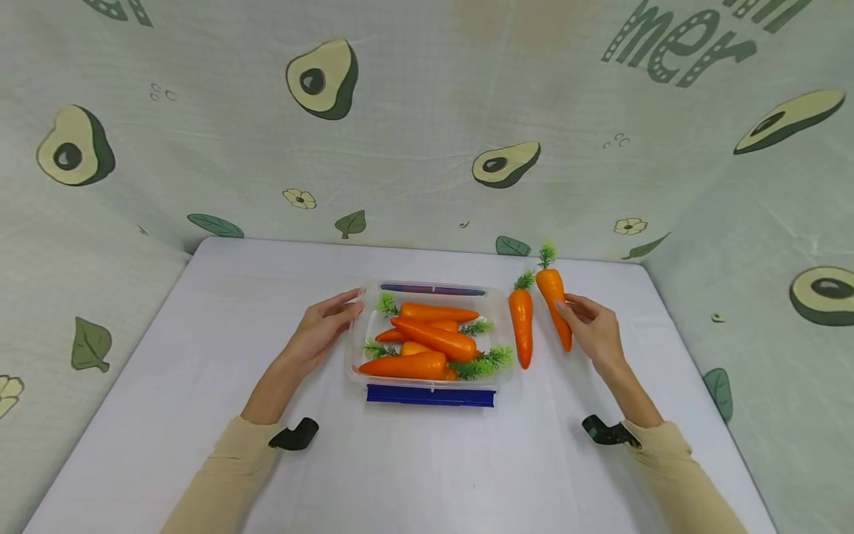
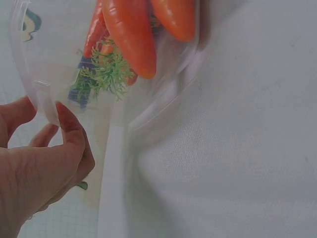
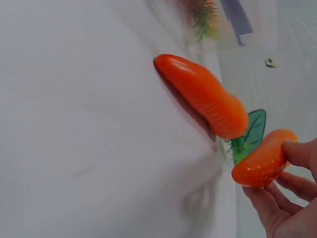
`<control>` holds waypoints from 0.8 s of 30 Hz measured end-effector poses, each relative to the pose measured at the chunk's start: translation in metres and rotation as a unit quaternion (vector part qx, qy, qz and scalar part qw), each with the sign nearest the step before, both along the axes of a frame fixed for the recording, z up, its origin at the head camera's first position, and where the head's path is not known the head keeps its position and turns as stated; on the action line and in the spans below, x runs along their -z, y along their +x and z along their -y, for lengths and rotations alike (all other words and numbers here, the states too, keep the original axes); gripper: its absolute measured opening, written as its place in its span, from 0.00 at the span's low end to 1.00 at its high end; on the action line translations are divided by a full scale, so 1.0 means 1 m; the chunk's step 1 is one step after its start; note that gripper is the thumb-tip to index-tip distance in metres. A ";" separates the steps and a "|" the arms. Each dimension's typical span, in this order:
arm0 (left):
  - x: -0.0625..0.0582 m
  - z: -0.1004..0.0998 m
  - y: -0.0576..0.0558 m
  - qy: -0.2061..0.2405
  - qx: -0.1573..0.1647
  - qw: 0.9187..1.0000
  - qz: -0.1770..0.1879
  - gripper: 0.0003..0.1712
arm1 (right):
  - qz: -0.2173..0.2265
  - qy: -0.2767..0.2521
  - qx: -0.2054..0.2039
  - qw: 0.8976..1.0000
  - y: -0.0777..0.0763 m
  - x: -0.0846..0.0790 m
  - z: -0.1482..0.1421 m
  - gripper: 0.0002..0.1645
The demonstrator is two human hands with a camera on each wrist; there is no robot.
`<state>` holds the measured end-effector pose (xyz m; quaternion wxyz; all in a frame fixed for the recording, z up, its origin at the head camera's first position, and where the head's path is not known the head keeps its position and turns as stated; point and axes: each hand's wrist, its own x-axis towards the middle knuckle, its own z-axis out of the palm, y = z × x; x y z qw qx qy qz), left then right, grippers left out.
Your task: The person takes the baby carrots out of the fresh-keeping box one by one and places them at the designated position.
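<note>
A clear plastic container [image 1: 356, 374] with a blue clip flap stands mid-table, several toy carrots [image 1: 437, 340] with green tops piled in it. My left hand [image 1: 319, 330] pinches its left side; the left wrist view shows thumb and fingers [image 2: 74, 131] at the clear flap [image 2: 45, 101]. To the right of the container, my right hand [image 1: 594, 326] holds an orange carrot [image 1: 552, 293] between thumb and fingers, its leafy top pointing away. In the right wrist view this carrot [image 3: 262, 163] appears raised from the table. Another carrot [image 1: 521, 326] lies between it and the container.
The white table [image 1: 427, 467] meets a fabric backdrop [image 1: 414, 148] printed with avocados and leaves behind and at both sides. Dark wrist cameras [image 1: 295, 435] sit by both sleeves. The blue flap [image 1: 430, 395] sticks out at the container's near side.
</note>
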<state>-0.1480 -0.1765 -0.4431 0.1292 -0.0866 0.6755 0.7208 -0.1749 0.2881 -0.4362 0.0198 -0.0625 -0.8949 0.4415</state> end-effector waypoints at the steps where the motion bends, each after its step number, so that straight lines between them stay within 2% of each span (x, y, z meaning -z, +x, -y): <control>1: 0.000 0.000 0.000 0.001 0.000 1.000 0.001 0.32 | 0.004 -0.002 0.002 1.000 0.001 0.003 -0.001 0.38; 6: 0.001 0.000 0.000 0.000 0.002 1.000 0.000 0.32 | 0.020 -0.004 0.010 1.000 0.005 0.015 -0.005 0.37; 12: 0.000 0.000 0.001 -0.002 0.001 1.000 0.002 0.32 | 0.031 0.010 0.006 0.999 0.007 0.022 -0.007 0.36; 24: -0.002 -0.001 0.001 0.000 -0.004 1.000 0.001 0.31 | 0.027 0.090 -0.037 0.995 0.005 0.014 -0.008 0.35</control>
